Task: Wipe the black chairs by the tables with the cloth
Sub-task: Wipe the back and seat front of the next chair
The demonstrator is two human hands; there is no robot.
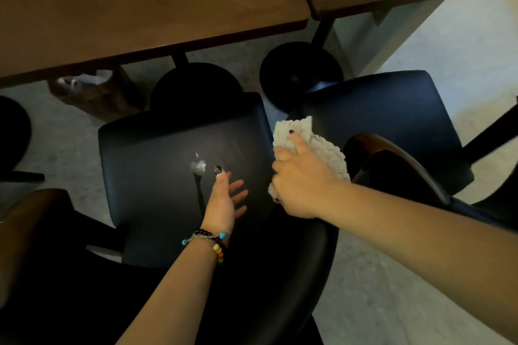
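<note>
You grip the cloth (311, 148) in your right hand (301, 185) at the seat's (157, 176) right edge; your left hand (224, 199) hovers open. Next, sweep toward the wet spot (198, 166) beyond your left fingertips.

A café or eatery: wooden pedestal tables (157, 8) with padded black chairs (168, 165).

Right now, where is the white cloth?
In the head view, the white cloth is gripped in the right hand at the right edge of the middle black chair seat, between it and the neighbouring chair.
</note>
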